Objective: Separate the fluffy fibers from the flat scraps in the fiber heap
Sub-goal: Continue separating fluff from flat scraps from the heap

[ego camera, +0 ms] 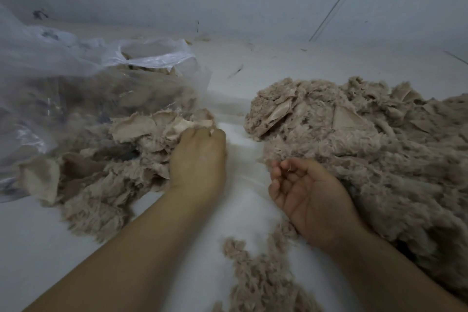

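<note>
Now my left hand (198,157) grips flat scraps (162,126) beneath curled fingers; right hand (307,195) lies loosely open, so fluff clinging beneath may get mixed.

Bare floor lane (243,139) between left scrap pile (131,139) and right fiber heap (367,149).
</note>
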The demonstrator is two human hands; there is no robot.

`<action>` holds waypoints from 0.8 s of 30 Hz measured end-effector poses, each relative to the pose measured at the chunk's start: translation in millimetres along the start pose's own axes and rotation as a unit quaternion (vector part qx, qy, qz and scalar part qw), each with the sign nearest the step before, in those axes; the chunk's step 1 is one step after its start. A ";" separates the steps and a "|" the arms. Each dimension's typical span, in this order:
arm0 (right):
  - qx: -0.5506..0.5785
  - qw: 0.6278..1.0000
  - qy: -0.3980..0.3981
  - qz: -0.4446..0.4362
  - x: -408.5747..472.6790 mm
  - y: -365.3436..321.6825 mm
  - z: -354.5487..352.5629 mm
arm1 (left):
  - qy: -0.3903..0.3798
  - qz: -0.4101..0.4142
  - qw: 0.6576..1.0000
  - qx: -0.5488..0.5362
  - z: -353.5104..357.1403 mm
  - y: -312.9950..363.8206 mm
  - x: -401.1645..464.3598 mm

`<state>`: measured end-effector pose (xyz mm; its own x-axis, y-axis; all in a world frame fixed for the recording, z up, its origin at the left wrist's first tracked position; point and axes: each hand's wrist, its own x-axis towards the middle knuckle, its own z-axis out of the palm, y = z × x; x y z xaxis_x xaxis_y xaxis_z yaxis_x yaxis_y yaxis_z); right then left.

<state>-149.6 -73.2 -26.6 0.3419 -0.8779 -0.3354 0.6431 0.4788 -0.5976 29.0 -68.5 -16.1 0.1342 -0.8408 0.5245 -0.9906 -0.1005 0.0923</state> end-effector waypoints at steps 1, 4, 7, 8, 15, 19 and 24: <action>0.008 1.000 -0.001 -0.002 -0.7 -0.4 1.0 | 0.009 0.032 0.999 -0.004 -2.3 4.5 -1.0; 0.022 1.000 -0.008 0.001 -1.6 -1.5 1.9 | 0.060 0.147 0.979 -0.126 4.3 18.8 -5.7; 0.027 1.000 -0.006 0.006 -0.1 -0.6 3.3 | -0.034 0.130 0.932 -0.337 10.9 33.5 -9.2; 0.029 1.000 -0.004 0.006 0.4 -0.3 3.6 | -0.058 0.107 0.915 -0.386 12.7 35.9 -8.9; 0.019 1.000 -0.002 -0.009 0.1 -0.9 4.0 | -0.165 -0.022 0.856 -0.490 19.4 33.6 -4.9; 0.019 1.000 0.004 -0.019 -0.4 -0.5 3.0 | -0.186 -0.142 0.787 -0.571 19.9 30.4 -3.5; 0.028 0.999 -0.004 -0.015 1.3 0.0 3.0 | -0.133 -0.083 0.847 -0.508 20.6 37.2 -4.2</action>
<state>-147.1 -74.3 -24.8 0.3278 -0.8916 -0.3123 0.6904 0.4518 -0.5650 -8.9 -79.7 -32.3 0.1263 -0.9634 0.2365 -0.4067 0.1672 0.8981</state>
